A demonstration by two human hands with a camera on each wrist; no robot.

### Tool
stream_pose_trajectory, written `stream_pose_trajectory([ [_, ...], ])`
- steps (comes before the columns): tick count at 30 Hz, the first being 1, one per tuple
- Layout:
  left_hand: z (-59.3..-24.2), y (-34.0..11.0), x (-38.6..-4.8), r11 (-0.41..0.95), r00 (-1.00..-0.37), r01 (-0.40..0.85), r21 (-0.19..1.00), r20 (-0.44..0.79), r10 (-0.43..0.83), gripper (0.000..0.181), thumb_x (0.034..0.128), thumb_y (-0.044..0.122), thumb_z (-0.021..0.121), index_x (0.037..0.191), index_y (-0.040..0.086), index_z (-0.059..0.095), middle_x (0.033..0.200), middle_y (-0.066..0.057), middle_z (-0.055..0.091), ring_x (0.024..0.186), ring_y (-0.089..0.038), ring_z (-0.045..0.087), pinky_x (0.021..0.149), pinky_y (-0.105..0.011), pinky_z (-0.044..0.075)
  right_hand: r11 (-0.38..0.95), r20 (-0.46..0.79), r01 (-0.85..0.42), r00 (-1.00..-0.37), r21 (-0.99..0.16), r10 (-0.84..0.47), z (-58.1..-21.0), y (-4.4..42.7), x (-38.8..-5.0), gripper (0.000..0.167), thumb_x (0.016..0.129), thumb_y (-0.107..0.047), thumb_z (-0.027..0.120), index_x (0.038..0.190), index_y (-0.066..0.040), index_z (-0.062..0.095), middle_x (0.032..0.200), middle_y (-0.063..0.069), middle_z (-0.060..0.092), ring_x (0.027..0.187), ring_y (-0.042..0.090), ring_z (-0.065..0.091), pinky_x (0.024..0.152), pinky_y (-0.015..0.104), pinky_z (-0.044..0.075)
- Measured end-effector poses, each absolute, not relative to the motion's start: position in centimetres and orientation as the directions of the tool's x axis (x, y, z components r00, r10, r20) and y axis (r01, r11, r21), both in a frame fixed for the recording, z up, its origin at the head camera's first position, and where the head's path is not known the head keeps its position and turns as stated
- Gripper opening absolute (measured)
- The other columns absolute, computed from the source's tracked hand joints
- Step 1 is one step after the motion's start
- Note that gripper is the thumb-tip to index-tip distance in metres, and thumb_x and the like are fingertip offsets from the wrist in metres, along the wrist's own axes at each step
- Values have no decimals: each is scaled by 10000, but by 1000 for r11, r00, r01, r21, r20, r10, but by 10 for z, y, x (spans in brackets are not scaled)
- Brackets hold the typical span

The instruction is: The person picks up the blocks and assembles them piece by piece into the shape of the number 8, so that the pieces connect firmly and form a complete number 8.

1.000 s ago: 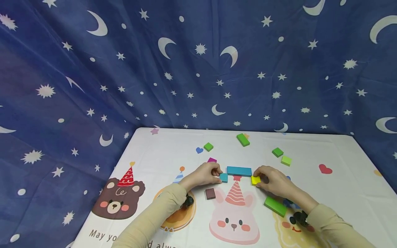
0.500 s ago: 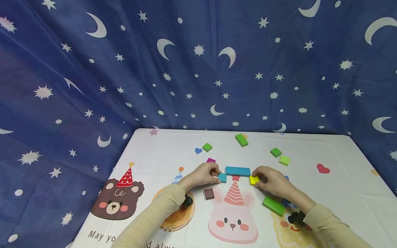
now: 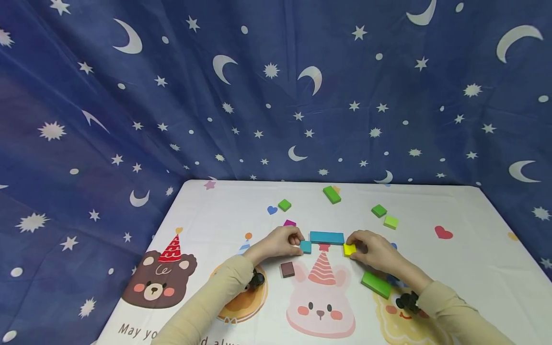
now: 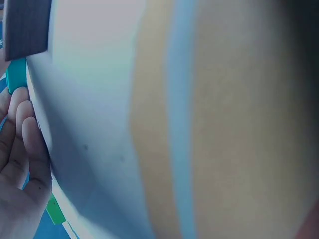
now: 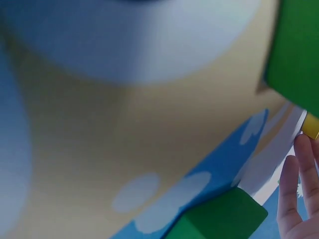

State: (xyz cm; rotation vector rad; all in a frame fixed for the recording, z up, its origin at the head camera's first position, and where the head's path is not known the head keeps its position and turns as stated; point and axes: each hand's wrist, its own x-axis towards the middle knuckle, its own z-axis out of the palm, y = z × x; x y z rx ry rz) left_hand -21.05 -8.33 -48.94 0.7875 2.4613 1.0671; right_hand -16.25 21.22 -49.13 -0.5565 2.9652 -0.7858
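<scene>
In the head view a long blue block (image 3: 327, 238) lies flat between both hands. My left hand (image 3: 278, 243) pinches a small blue block (image 3: 305, 247) at the long block's left end. At its right end, my right hand (image 3: 376, 251) holds a small yellow block (image 3: 350, 250) between thumb and fingers. The left wrist view shows the left hand (image 4: 22, 154) by the small blue block (image 4: 17, 75). At the right edge of the right wrist view, the right hand (image 5: 301, 189) touches the yellow block (image 5: 311, 126).
A brown block (image 3: 287, 270) lies near the left hand, and a magenta block (image 3: 290, 223) behind it. A long green block (image 3: 376, 285) sits in front of the right hand. Farther back are several green blocks, one at the back middle (image 3: 332, 195) and a lime one (image 3: 390, 222).
The whole head view has shifted slightly, so everything stands a little farther left. Both hands keep their grips, and the blocks keep their places relative to one another.
</scene>
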Motion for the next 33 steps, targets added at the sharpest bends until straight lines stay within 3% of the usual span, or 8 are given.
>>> stream_pose_trajectory([
  [13, -491, -91, -209, 545, -793, 363, 756, -57, 607, 330, 781, 108, 783, 1075, 12, 668, 912, -70, 673, 805, -84, 566, 746, -166, 471, 802, 50, -324, -937, -502, -347, -490, 211, -162, 316, 765, -189, 804, 1050, -167, 668, 1083, 25, 666, 901, 149, 559, 835, 383, 519],
  [24, -486, -101, -202, 489, -819, 322, 810, -20, 573, 296, 824, 85, 736, 1093, -12, 661, 975, -129, 686, 843, -139, 614, 786, -202, 502, 799, 19, -332, -927, -502, -373, -486, 211, -168, 280, 774, -145, 792, 1021, -168, 662, 979, -31, 642, 833, 120, 500, 756, 284, 479],
  [33, -485, -108, -190, 482, -862, 271, 833, -13, 507, 266, 864, 140, 702, 1101, 25, 668, 1012, -96, 691, 876, -139, 633, 821, -240, 511, 796, -5, -333, -921, -505, -389, -486, 211, -171, 276, 766, -125, 796, 999, -158, 653, 941, -40, 628, 830, 115, 507, 755, 268, 493],
])
